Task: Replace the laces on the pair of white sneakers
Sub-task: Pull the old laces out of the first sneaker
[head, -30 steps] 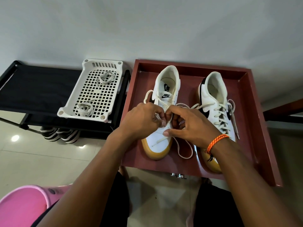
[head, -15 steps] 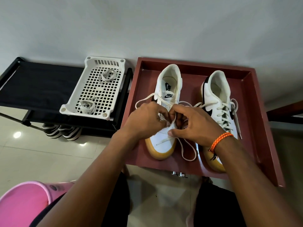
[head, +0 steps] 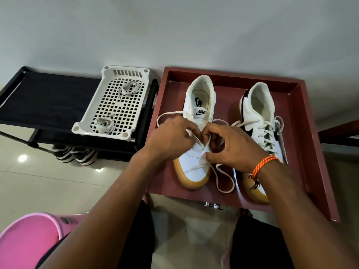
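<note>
Lace [head: 202, 141] pinched by left hand [head: 171, 136] and right hand [head: 233, 146] over left sneaker [head: 196, 152] — unlacing judged underway — next row must be pulled loose.

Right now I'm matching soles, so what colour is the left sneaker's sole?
Tan gum, seen at the left sneaker toe in the head view.

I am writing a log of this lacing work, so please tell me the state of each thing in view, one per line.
Left sneaker: upright in tray, lace partly undone, loose.
Right sneaker: upright in tray, laced.
Lace: loops lying slack on the tray.
Left hand: fingers pinch the lace.
Right hand: fingers curled at the lace.
Red tray: holds both sneakers.
White basket: holds two coiled laces.
</note>
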